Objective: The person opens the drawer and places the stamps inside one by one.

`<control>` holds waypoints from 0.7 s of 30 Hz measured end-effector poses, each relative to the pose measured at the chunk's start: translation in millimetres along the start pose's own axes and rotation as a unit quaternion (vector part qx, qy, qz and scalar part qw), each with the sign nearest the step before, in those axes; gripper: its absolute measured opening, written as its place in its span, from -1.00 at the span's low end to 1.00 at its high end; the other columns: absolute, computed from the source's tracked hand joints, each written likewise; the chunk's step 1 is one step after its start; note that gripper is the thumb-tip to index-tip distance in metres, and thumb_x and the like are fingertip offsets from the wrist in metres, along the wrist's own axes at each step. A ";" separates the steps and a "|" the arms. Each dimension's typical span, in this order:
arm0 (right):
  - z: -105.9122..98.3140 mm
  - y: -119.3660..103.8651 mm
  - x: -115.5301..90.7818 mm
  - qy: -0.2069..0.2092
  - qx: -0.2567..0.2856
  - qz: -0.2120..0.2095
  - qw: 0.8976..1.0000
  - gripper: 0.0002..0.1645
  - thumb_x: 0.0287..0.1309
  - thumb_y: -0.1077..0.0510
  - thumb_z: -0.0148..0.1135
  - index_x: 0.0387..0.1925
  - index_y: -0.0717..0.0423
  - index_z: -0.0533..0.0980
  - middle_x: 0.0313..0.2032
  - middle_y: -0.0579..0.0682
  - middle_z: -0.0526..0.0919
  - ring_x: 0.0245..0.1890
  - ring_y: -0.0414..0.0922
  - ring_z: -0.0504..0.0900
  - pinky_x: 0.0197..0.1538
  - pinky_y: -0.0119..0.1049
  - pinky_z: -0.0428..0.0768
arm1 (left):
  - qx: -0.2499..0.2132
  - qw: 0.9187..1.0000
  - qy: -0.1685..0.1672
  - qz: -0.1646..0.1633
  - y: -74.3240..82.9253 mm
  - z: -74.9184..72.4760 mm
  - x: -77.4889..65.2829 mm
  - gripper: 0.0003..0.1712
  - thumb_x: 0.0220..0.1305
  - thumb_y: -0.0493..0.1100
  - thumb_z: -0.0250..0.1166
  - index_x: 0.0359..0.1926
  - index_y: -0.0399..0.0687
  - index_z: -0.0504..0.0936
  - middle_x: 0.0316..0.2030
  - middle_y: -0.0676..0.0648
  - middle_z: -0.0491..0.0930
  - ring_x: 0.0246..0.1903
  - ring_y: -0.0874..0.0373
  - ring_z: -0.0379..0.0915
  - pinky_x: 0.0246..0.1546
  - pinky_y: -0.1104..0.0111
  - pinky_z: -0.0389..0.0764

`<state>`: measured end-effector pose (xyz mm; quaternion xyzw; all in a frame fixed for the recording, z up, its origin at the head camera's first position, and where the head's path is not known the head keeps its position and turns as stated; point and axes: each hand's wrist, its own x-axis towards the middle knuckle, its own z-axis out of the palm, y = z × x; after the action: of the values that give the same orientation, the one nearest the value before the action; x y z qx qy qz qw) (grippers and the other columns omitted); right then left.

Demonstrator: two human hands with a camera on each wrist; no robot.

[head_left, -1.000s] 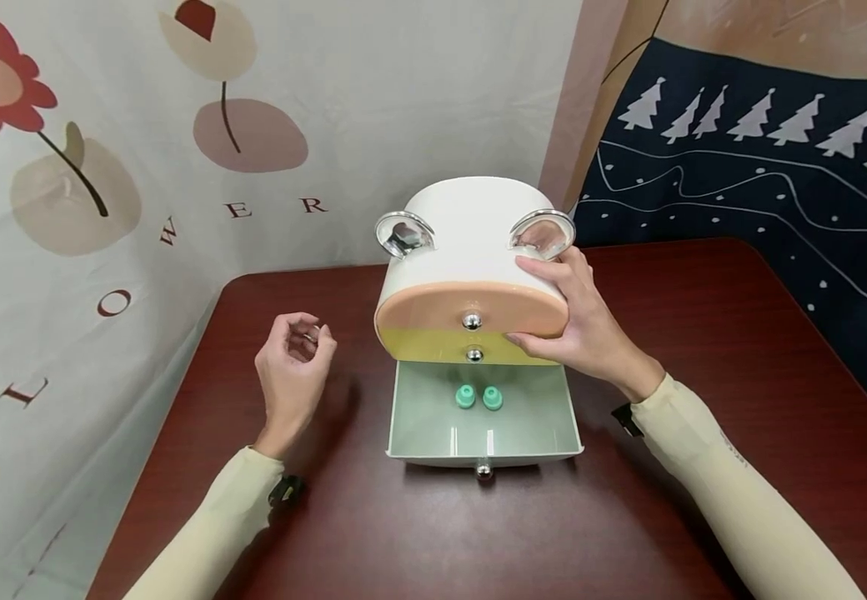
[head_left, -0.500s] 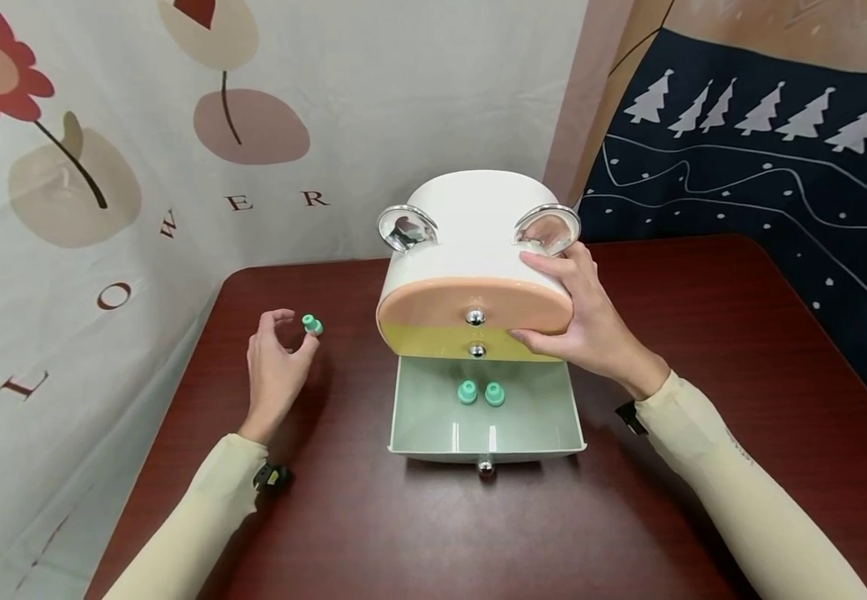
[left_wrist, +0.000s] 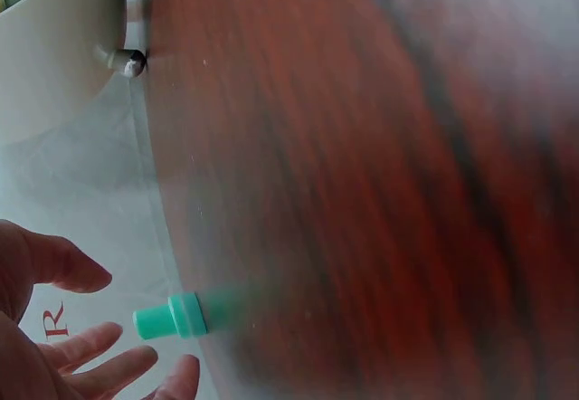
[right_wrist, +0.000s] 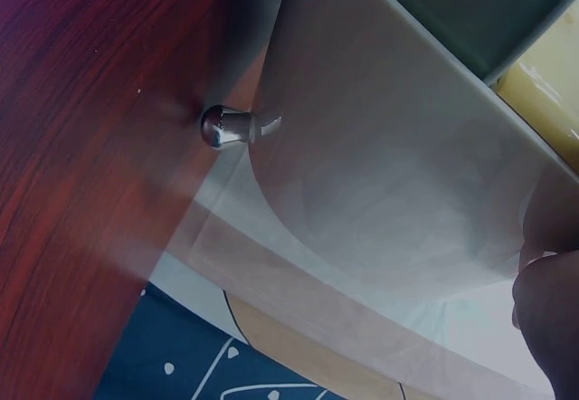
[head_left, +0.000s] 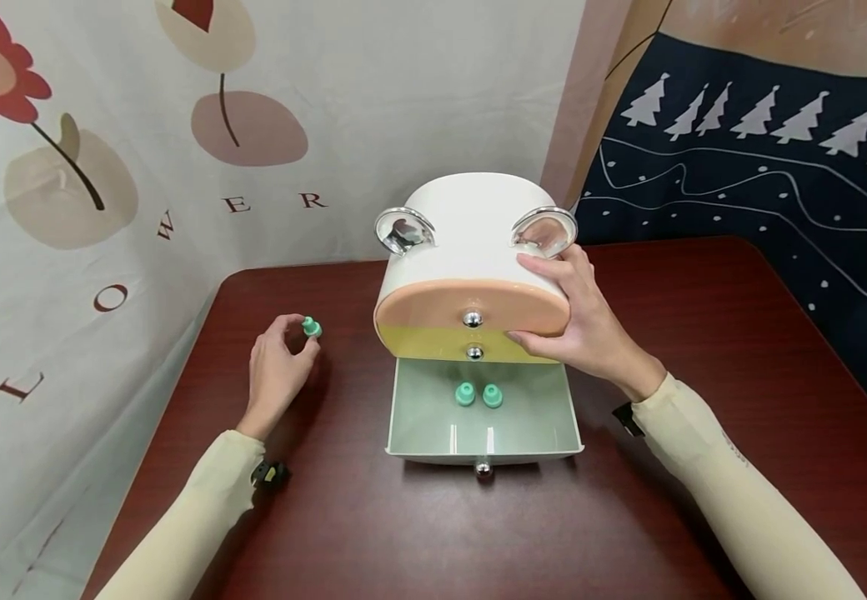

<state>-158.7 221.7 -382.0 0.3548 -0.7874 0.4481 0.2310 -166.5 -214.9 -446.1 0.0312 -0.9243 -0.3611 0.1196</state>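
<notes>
A small green stepped piece (head_left: 312, 327), with a narrow top and wider base, stands on the table at the left. My left hand (head_left: 278, 371) is beside it, thumb and fingers spread. The left wrist view shows a gap between those fingertips and the green piece (left_wrist: 172, 317). My right hand (head_left: 591, 325) grips the right side of a small white drawer cabinet (head_left: 478, 217), thumb on its front, fingers behind the mirrored ear. The pale green bottom drawer (head_left: 433, 429) is pulled out. Two similar green pieces (head_left: 478, 395) sit in it.
The orange drawer (head_left: 418, 308) and yellow drawer (head_left: 422, 343) above are closed, each with a silver knob. All stands on a dark red wooden table (head_left: 373, 533). A white flower-printed cloth (head_left: 403, 100) and a navy tree-printed cloth (head_left: 741, 183) hang behind.
My left hand has moved slightly left and its fingers have spread, so the green piece hidden before is in sight. The right hand and the cabinet have kept their place.
</notes>
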 end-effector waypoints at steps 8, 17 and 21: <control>-1.6 0.0 -0.3 -0.002 -0.002 0.002 1.000 0.12 -0.16 0.25 0.77 0.47 0.14 0.39 0.37 0.35 0.35 0.35 0.13 0.27 0.22 0.05 0.27 | 0.039 0.999 -0.017 0.008 3.6 -0.2 0.3 -0.56 0.36 -0.29 0.35 0.24 -0.29 0.64 0.12 -0.36 0.69 0.14 -0.38 0.50 0.17 -0.23 0.46; -1.0 0.5 -0.4 0.003 0.001 -0.005 1.000 0.12 -0.17 0.27 0.77 0.46 0.16 0.39 0.38 0.35 0.35 0.38 0.13 0.26 0.26 0.07 0.26 | 0.045 0.998 0.004 0.041 4.6 1.2 -0.6 -0.74 0.39 -0.36 0.40 0.06 -0.29 0.71 -0.03 -0.37 0.77 -0.04 -0.39 0.61 0.05 -0.21 0.51; -0.2 1.0 -0.2 0.003 0.004 -0.005 1.000 0.12 -0.16 0.27 0.77 0.46 0.15 0.40 0.37 0.35 0.35 0.39 0.14 0.25 0.26 0.08 0.26 | 0.040 0.997 0.018 0.057 2.1 3.3 -0.3 -0.82 0.36 -0.38 0.45 -0.04 -0.31 0.74 -0.15 -0.33 0.80 -0.14 -0.33 0.67 -0.05 -0.17 0.55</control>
<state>-159.4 222.4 -382.6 0.3584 -0.7833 0.4507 0.2342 -167.0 -211.2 -447.0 -0.0100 -0.9358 -0.3163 0.1552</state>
